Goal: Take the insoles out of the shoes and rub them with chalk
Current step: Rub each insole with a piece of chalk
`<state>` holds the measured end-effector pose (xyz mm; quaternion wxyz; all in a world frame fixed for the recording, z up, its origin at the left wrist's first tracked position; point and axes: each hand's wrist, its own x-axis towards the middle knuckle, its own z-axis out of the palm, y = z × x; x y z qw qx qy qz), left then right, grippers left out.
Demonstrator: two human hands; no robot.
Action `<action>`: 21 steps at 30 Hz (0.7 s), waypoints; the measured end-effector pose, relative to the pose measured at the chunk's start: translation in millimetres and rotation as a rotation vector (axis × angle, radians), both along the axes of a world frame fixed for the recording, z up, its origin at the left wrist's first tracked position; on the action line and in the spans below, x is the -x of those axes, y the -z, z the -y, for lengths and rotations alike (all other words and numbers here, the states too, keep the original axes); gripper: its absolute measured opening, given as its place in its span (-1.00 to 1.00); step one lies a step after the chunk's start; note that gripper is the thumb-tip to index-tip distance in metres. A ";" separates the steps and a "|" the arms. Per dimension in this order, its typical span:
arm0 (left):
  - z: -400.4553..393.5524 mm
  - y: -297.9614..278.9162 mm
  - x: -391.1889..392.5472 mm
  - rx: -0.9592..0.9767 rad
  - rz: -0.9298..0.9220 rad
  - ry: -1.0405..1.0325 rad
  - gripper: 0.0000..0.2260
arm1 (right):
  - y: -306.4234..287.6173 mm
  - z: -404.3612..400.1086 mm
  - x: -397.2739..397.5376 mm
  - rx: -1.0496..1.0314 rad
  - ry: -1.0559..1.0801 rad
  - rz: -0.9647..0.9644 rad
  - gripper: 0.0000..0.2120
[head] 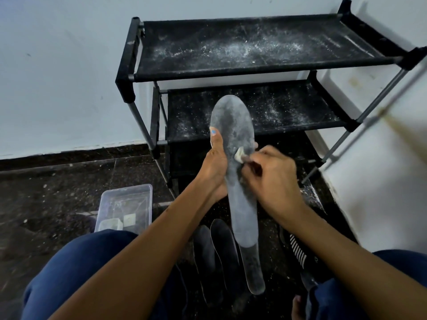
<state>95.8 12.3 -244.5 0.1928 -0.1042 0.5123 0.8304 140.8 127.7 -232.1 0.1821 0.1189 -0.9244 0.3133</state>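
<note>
I hold the insole (240, 181) up in front of me, above the floor, with its toe end pointing up at the shoe rack (254, 49). My left hand (213, 167) has a firm grip on its left edge: the thumb lies up along the front and the fingers wrap behind. My right hand (270, 174) pinches a small white bit of chalk (239, 154) tight in its fingertips and presses it on the middle of the insole. The insole looks pale and dusty all over, so I think this one is mostly done.

Two more dark insoles (215, 248) lie on the floor (57, 181) below, between my knees. A black shoe with white stripes (298, 250) sits near my right arm. A clear plastic box (126, 209) with more chalk pieces stands by my left knee.

What could go wrong? The chalk bit is small. If I press too hard it may snap or slip out of my fingers and fall. The insole bends, and I only hold it on one side, so a hard push could fold it or twist it out of my left hand. I could also miss the heel end, which hangs low.
</note>
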 end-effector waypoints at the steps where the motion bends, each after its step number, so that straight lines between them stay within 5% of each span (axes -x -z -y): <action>1: 2.9 -0.6 2.1 -0.024 0.001 -0.010 -0.29 | 3.8 4.5 -6.6 0.003 -0.039 0.041 -0.88; 5: 8.1 3.2 0.6 -0.023 -0.003 -0.004 -0.30 | 5.4 4.9 -11.8 0.010 -0.129 0.101 -0.89; 10: -0.3 4.7 -5.4 0.034 0.006 0.001 -0.38 | -8.1 -9.0 14.9 0.078 0.050 -0.064 -0.87; 15: 8.5 5.1 8.0 -0.053 0.005 -0.033 -0.29 | 8.2 9.8 -5.8 0.033 -0.075 0.047 -0.88; 21: 5.5 9.1 2.0 -0.099 0.007 0.123 -0.33 | 5.8 -0.2 8.7 0.112 -0.006 -0.007 -0.89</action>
